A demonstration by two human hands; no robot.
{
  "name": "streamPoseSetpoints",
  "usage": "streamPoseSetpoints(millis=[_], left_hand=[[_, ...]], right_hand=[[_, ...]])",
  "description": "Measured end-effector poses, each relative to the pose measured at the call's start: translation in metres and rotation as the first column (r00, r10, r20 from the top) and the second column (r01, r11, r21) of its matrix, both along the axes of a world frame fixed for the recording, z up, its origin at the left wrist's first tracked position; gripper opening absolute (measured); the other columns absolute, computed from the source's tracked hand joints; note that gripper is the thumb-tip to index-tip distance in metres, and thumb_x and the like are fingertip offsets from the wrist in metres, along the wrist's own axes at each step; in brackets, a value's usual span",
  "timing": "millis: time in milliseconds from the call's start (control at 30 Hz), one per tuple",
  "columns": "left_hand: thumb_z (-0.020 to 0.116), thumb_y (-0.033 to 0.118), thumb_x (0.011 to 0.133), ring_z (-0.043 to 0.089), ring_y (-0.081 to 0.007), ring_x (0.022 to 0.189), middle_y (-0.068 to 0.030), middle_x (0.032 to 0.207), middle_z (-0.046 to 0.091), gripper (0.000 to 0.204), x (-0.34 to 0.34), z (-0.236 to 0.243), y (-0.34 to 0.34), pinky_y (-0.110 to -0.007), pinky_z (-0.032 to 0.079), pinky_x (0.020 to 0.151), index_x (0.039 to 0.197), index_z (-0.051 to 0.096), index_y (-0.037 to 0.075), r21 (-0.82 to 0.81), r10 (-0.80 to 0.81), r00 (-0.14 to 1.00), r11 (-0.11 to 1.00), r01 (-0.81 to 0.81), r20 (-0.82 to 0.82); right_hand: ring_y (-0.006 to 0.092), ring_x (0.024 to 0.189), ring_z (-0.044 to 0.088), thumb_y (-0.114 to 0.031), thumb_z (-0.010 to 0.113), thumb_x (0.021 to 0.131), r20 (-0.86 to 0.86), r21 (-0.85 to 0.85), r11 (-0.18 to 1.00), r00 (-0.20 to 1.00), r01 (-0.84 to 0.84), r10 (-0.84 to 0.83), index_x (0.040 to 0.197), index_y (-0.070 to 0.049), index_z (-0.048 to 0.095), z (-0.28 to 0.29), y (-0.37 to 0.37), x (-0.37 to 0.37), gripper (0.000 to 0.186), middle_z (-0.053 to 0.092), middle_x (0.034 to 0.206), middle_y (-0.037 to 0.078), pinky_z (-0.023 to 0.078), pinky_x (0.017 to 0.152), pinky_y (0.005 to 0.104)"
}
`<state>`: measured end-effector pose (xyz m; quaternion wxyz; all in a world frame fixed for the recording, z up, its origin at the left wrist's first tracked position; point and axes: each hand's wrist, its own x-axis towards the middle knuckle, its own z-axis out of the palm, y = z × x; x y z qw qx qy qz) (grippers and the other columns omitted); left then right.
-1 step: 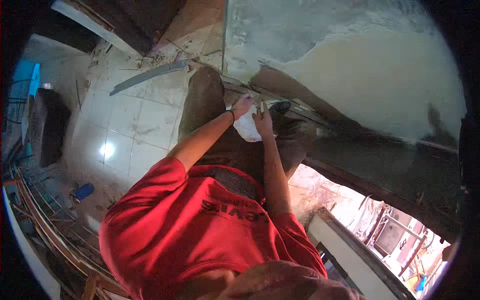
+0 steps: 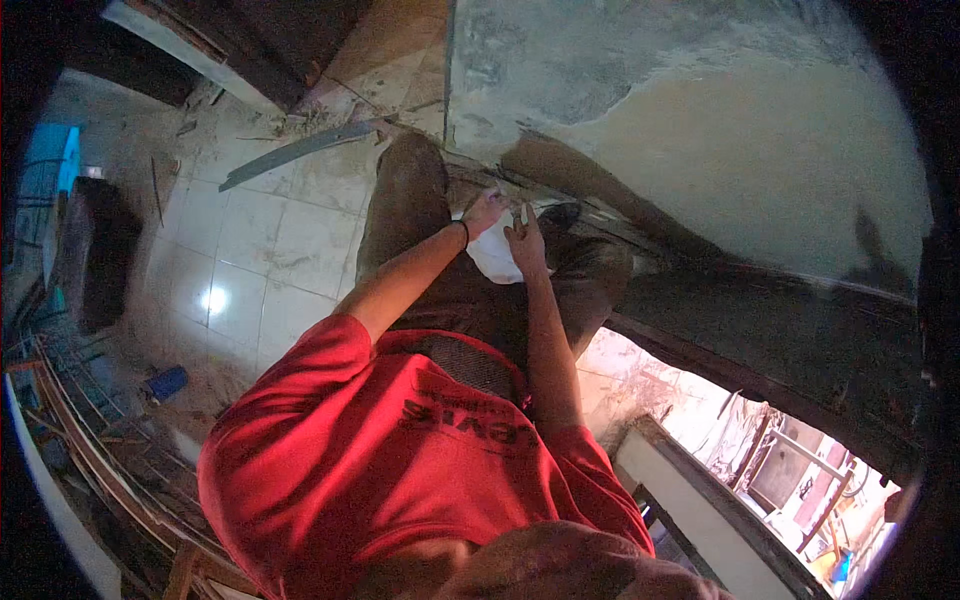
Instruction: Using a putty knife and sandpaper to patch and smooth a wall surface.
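I am looking down at my lap, where a white sheet or bag (image 2: 495,257) lies between my bent legs, at the foot of a grey plastered surface (image 2: 720,140). My left hand (image 2: 484,210) has its fingers pinched over the top of the white material, on something too small to make out. Just to its right, my right hand (image 2: 525,240) is partly closed near the same spot, fingertips close to the left hand's; what it grips is unclear. A dark object (image 2: 560,213), perhaps a shoe, is just beyond the right hand.
A long grey strip (image 2: 290,153) lies on the dusty tiled floor (image 2: 240,260). At left are a dark bulky item (image 2: 100,255), a blue cylinder (image 2: 168,385) and piled wooden strips (image 2: 90,440). Lower right, an opening (image 2: 790,465) shows scattered debris beside a white framed panel (image 2: 670,480).
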<state>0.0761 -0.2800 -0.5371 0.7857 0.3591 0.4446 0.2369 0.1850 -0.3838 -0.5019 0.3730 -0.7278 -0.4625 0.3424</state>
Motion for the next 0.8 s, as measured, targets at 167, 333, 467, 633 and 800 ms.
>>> streamPoseSetpoints(millis=[167, 333, 467, 633, 800], left_hand=[[0.055, 0.024, 0.089, 0.042, -0.0073, 0.060, 0.0027, 0.067, 0.045, 0.017, 0.001, -0.003, -0.001, -0.027, 0.036, 0.053, 0.095, 0.055, 0.009, 0.230, -0.057, 0.977, 0.968, 0.105, -0.207], [0.056, 0.023, 0.089, 0.040, -0.0054, 0.060, 0.0043, 0.068, 0.044, 0.015, 0.003, -0.025, -0.003, -0.025, 0.034, 0.051, 0.089, 0.055, 0.008, 0.335, -0.002, 1.000, 0.942, 0.008, -0.018], [0.055, 0.019, 0.090, 0.041, -0.0055, 0.060, 0.0040, 0.068, 0.044, 0.013, 0.004, -0.027, -0.001, -0.025, 0.035, 0.052, 0.096, 0.054, 0.008, 0.301, -0.024, 0.997, 0.952, 0.046, -0.075], [0.054, 0.019, 0.090, 0.045, -0.0079, 0.064, 0.0023, 0.074, 0.048, 0.017, 0.000, -0.003, 0.001, -0.027, 0.038, 0.056, 0.102, 0.053, 0.007, 0.159, -0.061, 0.989, 0.984, 0.082, -0.131], [0.052, 0.027, 0.092, 0.054, -0.0116, 0.080, -0.0031, 0.096, 0.060, 0.031, -0.003, 0.001, -0.004, -0.029, 0.045, 0.076, 0.115, 0.054, 0.006, 0.229, -0.038, 0.983, 0.970, 0.078, -0.178]], right_hand=[[0.0310, 0.090, 0.064, -0.015, 0.066, 0.081, -0.031, 0.019, 1.000, 0.999, 0.010, -0.009, 0.142, -0.005, 0.027, -0.006, 0.002, 0.001, 0.073, 0.064, 0.106, 0.022, 0.048, 0.077, 0.0375], [0.0349, 0.111, 0.055, -0.014, 0.067, 0.080, -0.020, -0.144, 0.990, 1.000, 0.003, -0.006, 0.142, -0.004, 0.029, 0.026, 0.003, -0.003, 0.073, 0.053, 0.123, 0.026, 0.044, 0.089, 0.0366], [0.0366, 0.113, 0.053, -0.014, 0.067, 0.080, -0.023, -0.127, 0.992, 1.000, 0.007, -0.010, 0.142, -0.005, 0.030, 0.038, 0.003, -0.006, 0.072, 0.052, 0.125, 0.026, 0.043, 0.091, 0.0379], [0.0355, 0.114, 0.053, -0.014, 0.067, 0.080, -0.104, -0.071, 0.997, 0.994, 0.024, -0.031, 0.142, -0.005, 0.030, 0.026, 0.003, -0.006, 0.072, 0.051, 0.127, 0.025, 0.043, 0.092, 0.0371], [0.0308, 0.113, 0.055, -0.014, 0.066, 0.080, -0.076, -0.109, 0.994, 0.997, 0.018, -0.027, 0.142, -0.005, 0.029, 0.030, 0.004, -0.005, 0.073, 0.050, 0.129, 0.023, 0.044, 0.090, 0.0344]])
